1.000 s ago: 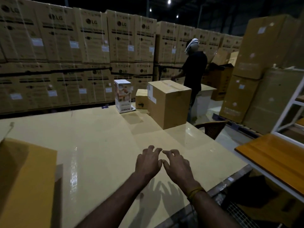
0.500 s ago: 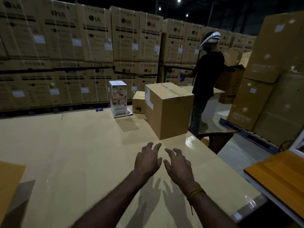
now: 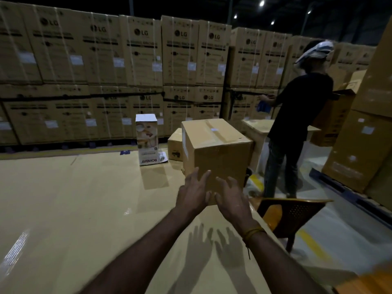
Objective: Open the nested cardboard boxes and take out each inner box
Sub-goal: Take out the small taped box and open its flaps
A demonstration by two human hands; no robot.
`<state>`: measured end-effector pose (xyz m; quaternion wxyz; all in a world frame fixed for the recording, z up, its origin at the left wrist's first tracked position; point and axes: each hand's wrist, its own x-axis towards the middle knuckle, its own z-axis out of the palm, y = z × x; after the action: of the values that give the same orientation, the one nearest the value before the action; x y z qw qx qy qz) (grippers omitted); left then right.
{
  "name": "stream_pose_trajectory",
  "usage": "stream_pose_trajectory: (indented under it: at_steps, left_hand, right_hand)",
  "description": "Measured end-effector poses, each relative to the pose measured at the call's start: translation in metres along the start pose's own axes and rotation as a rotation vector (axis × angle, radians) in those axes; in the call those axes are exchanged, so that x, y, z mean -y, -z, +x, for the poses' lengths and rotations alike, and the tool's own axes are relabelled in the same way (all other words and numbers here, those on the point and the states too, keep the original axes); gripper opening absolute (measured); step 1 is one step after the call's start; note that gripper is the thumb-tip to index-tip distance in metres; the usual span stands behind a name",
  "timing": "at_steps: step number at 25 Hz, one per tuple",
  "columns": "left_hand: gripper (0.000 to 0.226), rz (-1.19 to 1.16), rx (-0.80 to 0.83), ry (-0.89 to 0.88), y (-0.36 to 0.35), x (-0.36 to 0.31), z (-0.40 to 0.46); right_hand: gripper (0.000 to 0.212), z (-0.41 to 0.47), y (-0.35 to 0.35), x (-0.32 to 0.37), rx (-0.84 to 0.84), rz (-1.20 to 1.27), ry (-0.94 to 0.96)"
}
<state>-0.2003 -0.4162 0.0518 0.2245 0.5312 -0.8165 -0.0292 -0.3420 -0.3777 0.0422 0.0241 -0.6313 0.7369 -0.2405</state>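
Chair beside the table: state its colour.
The chair is orange-yellow plastic with a perforated backrest, seen in the head view, the only one available.

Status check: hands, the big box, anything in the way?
Left hand and right hand open, empty, in front of the big cardboard box; contact unclear. Box taped shut, upright on table. Nothing blocking; chair at table's right edge.

small box (image 3: pixel 175 145) half hidden behind taped carton (image 3: pixel 216 153), stacked cartons' (image 3: pixel 131 60) label print blurred, chair (image 3: pixel 290 215) partly behind table edge
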Motion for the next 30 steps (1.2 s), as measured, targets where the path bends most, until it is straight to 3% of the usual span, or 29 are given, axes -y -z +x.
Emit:
stream_pose_trajectory:
  at_steps: [10, 15, 19, 23, 30]
  left_hand:
    - [0.071, 0.039, -0.086, 0.165, -0.028, -0.019, 0.145]
    - [0.061, 0.017, -0.087, 0.074, -0.049, -0.003, 0.178]
    - [0.054, -0.032, -0.167, 0.007, -0.061, 0.006, 0.188]
    - [0.05, -0.114, -0.194, 0.009, -0.064, 0.007, 0.19]
    - [0.032, -0.25, -0.393, 0.102, -0.042, 0.002, 0.156]
  right_hand:
    - [0.068, 0.156, 0.021, -0.067, -0.08, 0.046, 0.013]
    - [0.07, 0.209, 0.002, -0.084, -0.034, 0.154, 0.016]
    - [0.06, 0.222, -0.014, -0.091, -0.194, 0.256, 0.009]
    - [0.059, 0.229, -0.009, -0.105, -0.23, 0.316, 0.055]
    - [0.046, 0.18, 0.001, -0.077, -0.349, 0.309, -0.021]
